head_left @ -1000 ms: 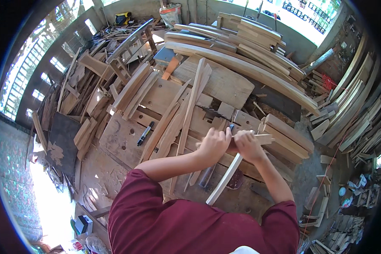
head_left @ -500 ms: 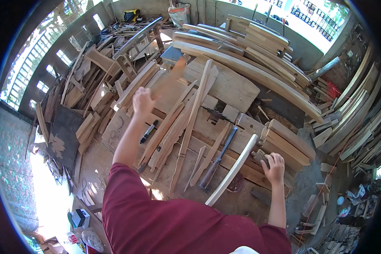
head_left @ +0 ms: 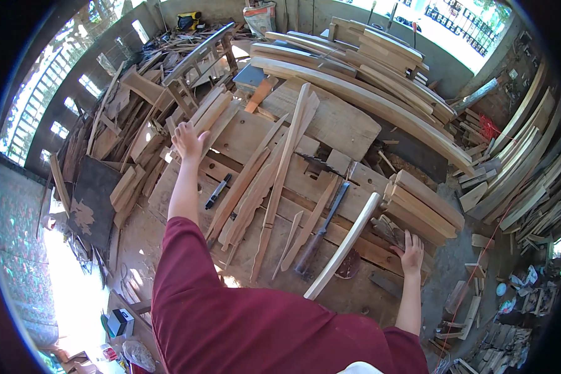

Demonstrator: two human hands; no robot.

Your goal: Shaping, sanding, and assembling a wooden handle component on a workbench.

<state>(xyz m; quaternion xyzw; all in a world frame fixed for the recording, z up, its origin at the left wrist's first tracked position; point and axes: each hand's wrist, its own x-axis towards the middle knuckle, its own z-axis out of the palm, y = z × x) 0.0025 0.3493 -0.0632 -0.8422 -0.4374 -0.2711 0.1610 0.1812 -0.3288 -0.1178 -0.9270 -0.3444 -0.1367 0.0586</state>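
My left hand (head_left: pixel 188 141) is stretched far out over the workbench (head_left: pixel 343 124), fingers spread wide and holding nothing, its tips near the short planks (head_left: pixel 213 112) stacked at the bench's far left edge. A second ago both my hands were together on the pale curved slat (head_left: pixel 343 247) in front of me; now I have let it go and it lies alone on the bench, one end hanging off the near edge, so the reach looks like a move toward another piece. My right hand (head_left: pixel 411 252) has dropped to the near right corner and lies flat and open beside a block of stacked boards (head_left: pixel 425 206), gripping nothing. Between my hands I count one long dark metal tool (head_left: pixel 322 227) just left of the slat, one black marker (head_left: pixel 217 191) near my left forearm, and about five long thin strips (head_left: pixel 279 181) fanned out across the middle, though they overlap and the count is rough. Beyond the bench, several long curved boards (head_left: pixel 368 100) are piled, too many to count surely, with scrap wood (head_left: pixel 106 143) heaped on the left.
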